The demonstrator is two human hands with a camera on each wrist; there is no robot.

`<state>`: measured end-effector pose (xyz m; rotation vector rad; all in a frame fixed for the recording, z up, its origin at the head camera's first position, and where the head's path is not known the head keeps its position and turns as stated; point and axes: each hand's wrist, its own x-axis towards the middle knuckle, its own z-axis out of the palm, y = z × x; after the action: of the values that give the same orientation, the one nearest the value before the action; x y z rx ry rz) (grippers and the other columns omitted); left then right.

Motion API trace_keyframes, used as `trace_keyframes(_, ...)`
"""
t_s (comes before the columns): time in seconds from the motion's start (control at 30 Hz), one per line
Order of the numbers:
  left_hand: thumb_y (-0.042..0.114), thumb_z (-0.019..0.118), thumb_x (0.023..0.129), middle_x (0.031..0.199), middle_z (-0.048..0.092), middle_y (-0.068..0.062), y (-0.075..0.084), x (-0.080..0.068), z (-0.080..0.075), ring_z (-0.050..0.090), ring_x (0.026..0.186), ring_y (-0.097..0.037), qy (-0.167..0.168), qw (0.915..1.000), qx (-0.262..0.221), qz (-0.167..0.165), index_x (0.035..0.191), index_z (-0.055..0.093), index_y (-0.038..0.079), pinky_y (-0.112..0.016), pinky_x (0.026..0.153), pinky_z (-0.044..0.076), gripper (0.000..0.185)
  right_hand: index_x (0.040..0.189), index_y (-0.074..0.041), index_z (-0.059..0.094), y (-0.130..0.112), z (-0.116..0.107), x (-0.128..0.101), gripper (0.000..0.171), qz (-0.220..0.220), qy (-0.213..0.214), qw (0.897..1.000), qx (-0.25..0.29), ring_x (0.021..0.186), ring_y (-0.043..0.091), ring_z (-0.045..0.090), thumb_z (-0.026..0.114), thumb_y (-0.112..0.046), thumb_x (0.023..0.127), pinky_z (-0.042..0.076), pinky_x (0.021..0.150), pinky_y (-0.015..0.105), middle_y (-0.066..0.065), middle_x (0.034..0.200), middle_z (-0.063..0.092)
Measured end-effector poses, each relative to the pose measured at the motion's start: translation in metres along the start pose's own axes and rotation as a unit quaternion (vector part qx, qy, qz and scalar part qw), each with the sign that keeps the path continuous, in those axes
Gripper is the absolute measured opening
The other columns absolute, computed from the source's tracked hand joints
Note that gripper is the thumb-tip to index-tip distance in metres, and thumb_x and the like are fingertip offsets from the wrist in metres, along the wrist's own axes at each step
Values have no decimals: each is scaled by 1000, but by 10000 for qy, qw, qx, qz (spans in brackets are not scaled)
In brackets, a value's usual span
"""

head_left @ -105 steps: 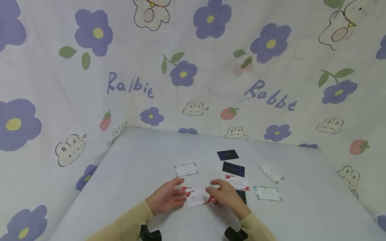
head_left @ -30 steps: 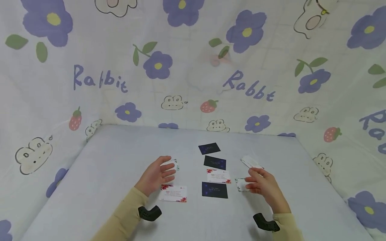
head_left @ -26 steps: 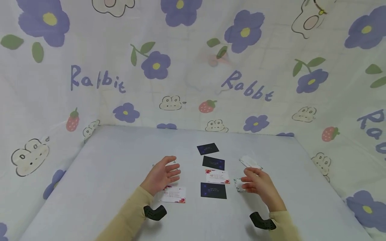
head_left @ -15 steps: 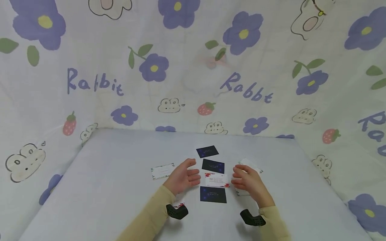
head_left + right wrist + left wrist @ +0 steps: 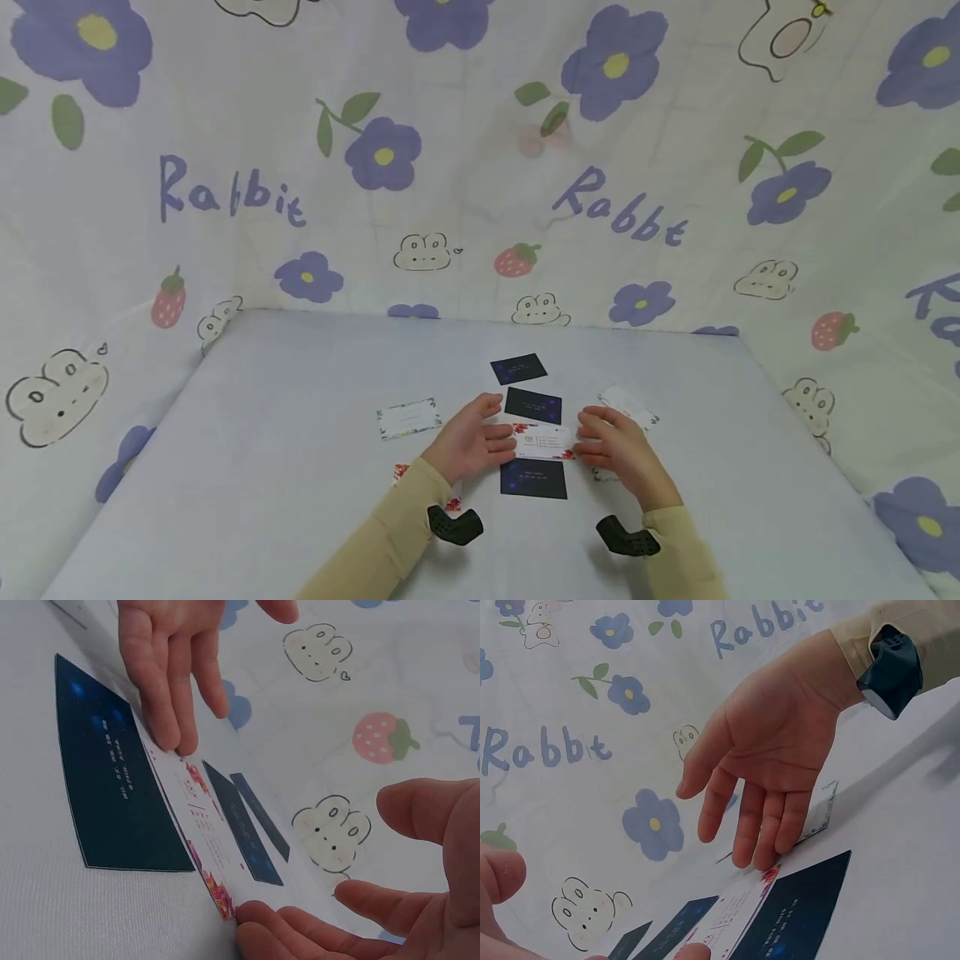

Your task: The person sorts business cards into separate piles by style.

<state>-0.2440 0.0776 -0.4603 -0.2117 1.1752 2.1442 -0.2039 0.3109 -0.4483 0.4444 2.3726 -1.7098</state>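
Observation:
A white card with red flowers [image 5: 543, 442] lies flat on the grey table [image 5: 300, 467], in a column of dark cards. My left hand [image 5: 472, 437] touches its left end with straight fingers [image 5: 171, 727]. The fingertips of my right hand [image 5: 617, 440] touch its right end [image 5: 225, 896], thumb lifted. Neither hand grips it. In the left wrist view the right hand [image 5: 772, 765] reaches down to the card [image 5: 731, 919].
Dark blue cards lie beyond [image 5: 533, 405], farther back [image 5: 519, 368] and nearer [image 5: 533, 479]. A green-edged card [image 5: 407, 417] sits to the left, a second red-flowered card [image 5: 401, 473] under my left forearm, white cards [image 5: 630, 404] at right. Printed cloth walls [image 5: 480, 167] surround the table.
Both hands have moved inward from the outer cards and now touch the ends of the middle flowered card. The flowered card held 3.5 s ago lies on the table at left.

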Motion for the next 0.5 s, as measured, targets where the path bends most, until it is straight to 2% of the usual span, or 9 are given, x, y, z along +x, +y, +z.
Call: trace_keyframes(0.5, 37, 51, 103, 161, 23, -37, -3, -3, 2, 28, 150, -52, 47, 10000, -82, 11, 161, 20, 2, -58, 123, 27, 74, 151, 0, 36, 5, 2, 4, 62, 110, 69, 9993, 356, 97, 19, 71, 51, -39, 106, 56, 81, 25, 28, 136, 56)
